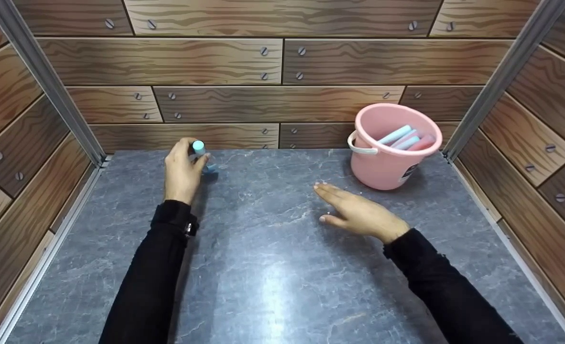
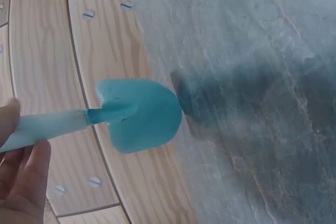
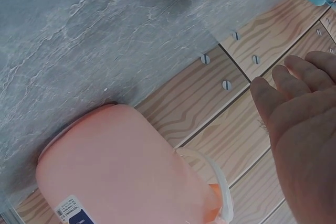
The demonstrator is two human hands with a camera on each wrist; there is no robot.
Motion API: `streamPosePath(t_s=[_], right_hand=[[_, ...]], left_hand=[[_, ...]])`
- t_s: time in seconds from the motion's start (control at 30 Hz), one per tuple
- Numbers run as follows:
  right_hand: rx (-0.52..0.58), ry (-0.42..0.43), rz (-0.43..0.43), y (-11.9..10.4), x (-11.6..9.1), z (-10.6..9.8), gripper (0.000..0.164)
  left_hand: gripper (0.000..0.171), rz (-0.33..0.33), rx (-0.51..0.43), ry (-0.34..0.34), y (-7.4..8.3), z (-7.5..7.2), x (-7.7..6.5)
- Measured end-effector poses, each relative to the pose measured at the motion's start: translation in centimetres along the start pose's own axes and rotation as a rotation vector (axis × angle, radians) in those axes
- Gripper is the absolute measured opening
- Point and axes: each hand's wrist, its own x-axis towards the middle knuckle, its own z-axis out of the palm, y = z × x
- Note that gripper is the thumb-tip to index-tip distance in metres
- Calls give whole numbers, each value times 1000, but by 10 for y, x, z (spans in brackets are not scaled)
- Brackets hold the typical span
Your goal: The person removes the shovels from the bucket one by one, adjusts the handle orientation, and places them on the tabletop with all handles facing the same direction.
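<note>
Near the far left of the table, my left hand (image 1: 182,174) grips a small toy shovel by its pale blue handle (image 2: 47,127). The teal shovel (image 2: 144,116) points its rounded blade down, its tip right at the table surface in the left wrist view. In the head view the handle end rises between thumb and fingers, and the hand partly hides the shovel. My right hand (image 1: 359,212) hovers over the table with straight fingers and holds nothing. It is in front of and left of a pink bucket (image 1: 380,167), apart from it.
The bucket stands at the back right with its white handle (image 1: 363,150) hanging on the left side. Several pale blue and pink handles (image 1: 407,138) lean inside it. Wood-patterned walls (image 1: 215,62) enclose the grey marbled table (image 1: 263,229) at the back and both sides.
</note>
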Motion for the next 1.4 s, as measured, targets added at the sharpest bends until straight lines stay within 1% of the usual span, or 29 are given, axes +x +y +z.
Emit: streamPosePath(t_s=[0.2, 0.43, 0.53, 0.6, 0.77, 0.93, 1.17, 1.3, 1.4], right_hand=[[5, 1, 4, 0, 0, 1, 80], [-5, -8, 9, 1, -1, 4, 79], [-7, -10, 8, 1, -1, 5, 79], [-7, -9, 5, 1, -1, 6, 78], [-8, -14, 1, 2, -2, 6, 77], [-4, -28, -7, 3, -2, 5, 76], [2, -37, 1, 3, -4, 5, 76], [-2, -47, 1, 2, -4, 5, 77], [-3, -52, 1, 2, -4, 5, 77]], left_hand=[[39, 41, 2, 24, 0, 2, -3], [32, 32, -12, 0, -4, 6, -7], [32, 19, 25, -23, -7, 7, -8], [32, 11, 68, -40, -10, 7, -8], [32, -14, 175, -112, -17, 4, -10], [33, -38, 268, -211, -22, 0, -11], [41, -45, 396, -358, -27, -3, -11], [48, -55, 451, -449, -28, -3, -11], [49, -48, 490, -501, -31, -3, -11]])
